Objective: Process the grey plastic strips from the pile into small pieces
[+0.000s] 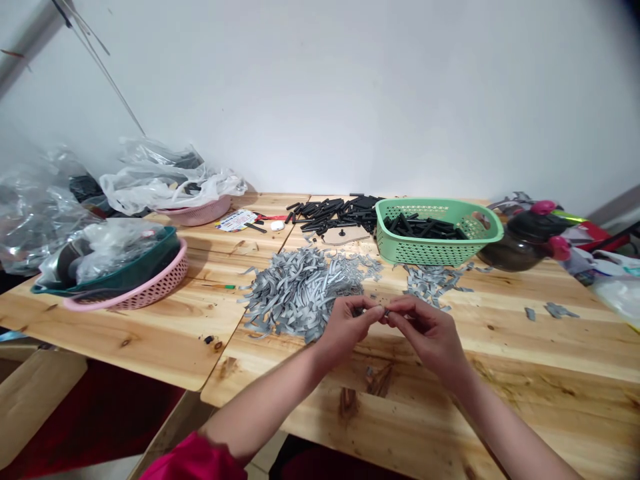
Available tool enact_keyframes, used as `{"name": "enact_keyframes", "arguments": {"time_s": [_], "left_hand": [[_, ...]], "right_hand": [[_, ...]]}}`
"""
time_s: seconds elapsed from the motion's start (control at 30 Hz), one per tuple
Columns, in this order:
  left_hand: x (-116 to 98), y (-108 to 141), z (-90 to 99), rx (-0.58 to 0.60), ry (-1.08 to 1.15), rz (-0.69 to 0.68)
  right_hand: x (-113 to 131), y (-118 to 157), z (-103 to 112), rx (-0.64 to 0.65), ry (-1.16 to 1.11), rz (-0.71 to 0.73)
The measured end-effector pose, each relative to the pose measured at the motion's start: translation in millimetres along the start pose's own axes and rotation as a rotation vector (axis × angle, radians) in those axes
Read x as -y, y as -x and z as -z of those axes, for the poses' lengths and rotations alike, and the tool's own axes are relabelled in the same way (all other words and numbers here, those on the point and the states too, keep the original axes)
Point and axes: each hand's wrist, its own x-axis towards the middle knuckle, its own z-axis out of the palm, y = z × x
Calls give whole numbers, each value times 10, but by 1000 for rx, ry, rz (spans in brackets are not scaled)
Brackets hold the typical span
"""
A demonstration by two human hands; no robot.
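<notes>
Where a pale wall (320, 87) fills the upper frame, a wooden table (520, 333) spans below, bearing a green basket (430, 253) right of centre and grey strips (293, 293) mid-frame. Below, left hand (350, 320) and right hand (430, 331) grip a small dark piece (385, 313), apparently fine fingertip work, calling for steady pinching.

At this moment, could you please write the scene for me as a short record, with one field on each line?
left hand: fingertips pinched together
right hand: fingertips pinched, meeting the left ones
held: small dark piece, mostly hidden by fingers
beside left hand: heap of grey strips
behind hands: green basket with black rods inside
left side: teal tray in a pink basket
surface: wooden table
</notes>
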Motion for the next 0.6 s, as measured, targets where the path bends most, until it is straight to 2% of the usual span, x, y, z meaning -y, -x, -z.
{"name": "enact_keyframes", "arguments": {"time_s": [0.1,0.2,0.4,0.6], "left_hand": [[45,-19,25,49,201,155],[56,-25,42,101,257,215],[71,-25,34,90,302,199],[48,-10,33,75,204,148]], "right_hand": [[4,5,-24,5,30,10],[-2,13,-27,9,60,-2],[-41,36,0,56,52,-29],[-69,8,2,26,-26,-45]]}}
